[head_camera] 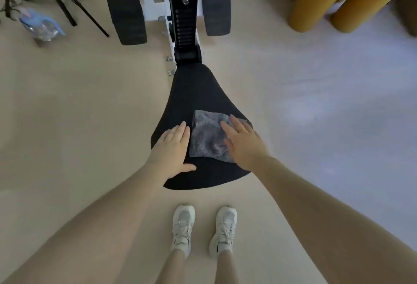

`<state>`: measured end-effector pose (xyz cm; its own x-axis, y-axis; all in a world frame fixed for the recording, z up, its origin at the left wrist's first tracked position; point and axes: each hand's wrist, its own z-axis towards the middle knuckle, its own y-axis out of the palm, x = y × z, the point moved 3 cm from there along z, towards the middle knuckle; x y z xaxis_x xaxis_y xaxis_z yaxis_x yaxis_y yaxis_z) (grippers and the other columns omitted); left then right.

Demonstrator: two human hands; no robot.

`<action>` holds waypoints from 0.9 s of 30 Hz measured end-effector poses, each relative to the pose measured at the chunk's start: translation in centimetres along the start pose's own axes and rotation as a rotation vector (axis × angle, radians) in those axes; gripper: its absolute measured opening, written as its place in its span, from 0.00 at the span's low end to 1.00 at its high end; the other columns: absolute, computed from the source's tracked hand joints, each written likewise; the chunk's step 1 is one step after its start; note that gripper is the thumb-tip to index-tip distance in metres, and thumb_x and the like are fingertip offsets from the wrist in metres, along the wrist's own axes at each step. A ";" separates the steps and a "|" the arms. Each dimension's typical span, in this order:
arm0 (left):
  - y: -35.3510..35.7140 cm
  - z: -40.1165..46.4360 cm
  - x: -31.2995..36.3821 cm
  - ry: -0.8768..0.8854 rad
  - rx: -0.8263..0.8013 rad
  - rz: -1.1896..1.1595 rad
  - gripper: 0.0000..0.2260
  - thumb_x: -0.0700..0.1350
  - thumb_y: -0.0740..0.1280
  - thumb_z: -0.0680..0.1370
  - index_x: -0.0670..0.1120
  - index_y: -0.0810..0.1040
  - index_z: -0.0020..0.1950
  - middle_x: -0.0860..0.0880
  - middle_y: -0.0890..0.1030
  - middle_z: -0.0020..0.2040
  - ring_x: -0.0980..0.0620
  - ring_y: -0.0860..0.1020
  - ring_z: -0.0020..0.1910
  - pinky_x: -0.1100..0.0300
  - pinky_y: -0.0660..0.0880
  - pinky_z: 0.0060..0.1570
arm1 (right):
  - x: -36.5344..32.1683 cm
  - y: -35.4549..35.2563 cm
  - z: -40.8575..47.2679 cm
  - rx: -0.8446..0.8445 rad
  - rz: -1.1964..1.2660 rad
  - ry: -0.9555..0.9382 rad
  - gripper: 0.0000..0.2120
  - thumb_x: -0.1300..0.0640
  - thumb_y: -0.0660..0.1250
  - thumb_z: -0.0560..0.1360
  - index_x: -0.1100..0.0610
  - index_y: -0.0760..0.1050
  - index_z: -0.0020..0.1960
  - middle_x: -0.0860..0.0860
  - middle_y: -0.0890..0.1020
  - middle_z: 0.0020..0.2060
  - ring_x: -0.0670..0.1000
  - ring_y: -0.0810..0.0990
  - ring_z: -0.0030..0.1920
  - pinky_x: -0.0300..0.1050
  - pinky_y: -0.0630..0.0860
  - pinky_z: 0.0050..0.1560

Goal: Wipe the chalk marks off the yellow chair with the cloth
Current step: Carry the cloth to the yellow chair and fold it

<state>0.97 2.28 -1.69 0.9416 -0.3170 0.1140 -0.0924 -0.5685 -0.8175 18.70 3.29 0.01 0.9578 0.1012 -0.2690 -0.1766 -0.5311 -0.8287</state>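
Beige floor [90, 114] holds a white exercise machine [178, 13] and black tripod legs [67, 1].

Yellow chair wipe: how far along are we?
Done: nothing visible on the yellow chair; it stands at the top right, away from both hands, and no chalk marks can be made out on it. In hand: the grey cloth lies flat on a black padded seat, the right hand flat on it, the left hand flat beside it. Left: pick up the cloth, go to the chair, wipe.

A mottled grey cloth [208, 137] lay on a black seat [198, 94]; a mustard-yellow chair [316, 1] stood beyond; white trainers [183, 227] below.
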 end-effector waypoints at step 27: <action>-29.8 -3.7 15.9 0.573 0.268 -0.225 0.10 0.49 0.67 0.76 0.47 0.74 0.54 0.48 0.75 0.51 0.48 0.75 0.50 0.56 0.70 0.47 | 4.6 -26.9 -15.0 0.321 0.558 0.152 0.11 0.60 0.67 0.72 0.55 0.77 0.55 0.52 0.79 0.45 0.52 0.77 0.46 0.41 0.75 0.40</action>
<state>17.54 11.37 26.54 0.6009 -0.6076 0.5194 0.2392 -0.4833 -0.8421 31.28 5.43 28.45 0.7202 -0.2489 -0.6476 -0.6919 -0.1897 -0.6966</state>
